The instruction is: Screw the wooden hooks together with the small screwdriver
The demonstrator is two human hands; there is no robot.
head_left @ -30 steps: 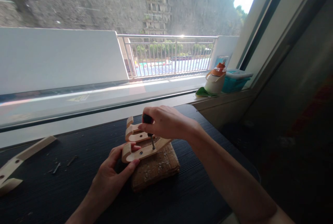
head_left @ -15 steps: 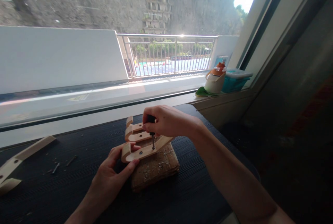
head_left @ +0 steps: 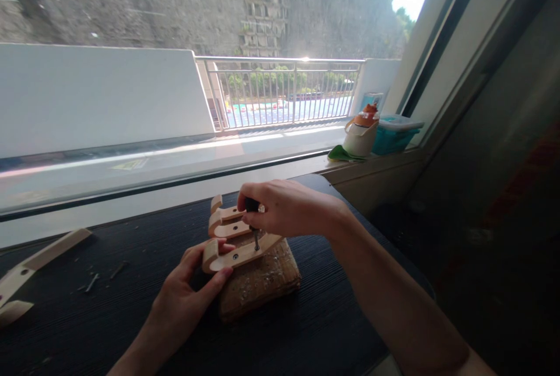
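Observation:
My right hand (head_left: 273,207) is closed around the dark handle of a screwdriver (head_left: 256,241). Its shaft points down, and the tip meets a screw in the nearest wooden hook (head_left: 245,256). That pale hook lies across a rough brown block (head_left: 262,288), and a second screw head shows nearer its curved end. My left hand (head_left: 192,277) grips the curved end between thumb and fingers. Behind it, two more wooden hooks (head_left: 227,229) lie on the block, partly hidden by my right hand.
On the dark table (head_left: 131,329), loose screws (head_left: 93,283) lie to the left. Another wooden hook (head_left: 26,274) is at the far left edge. A bottle (head_left: 361,137), a green cloth-like piece (head_left: 343,154) and a teal box (head_left: 396,134) stand on the sill by the window.
My right hand has turned slightly and dipped a little on the screwdriver, with the tip staying on the same screw. My left hand keeps its hold. The view has shifted slightly.

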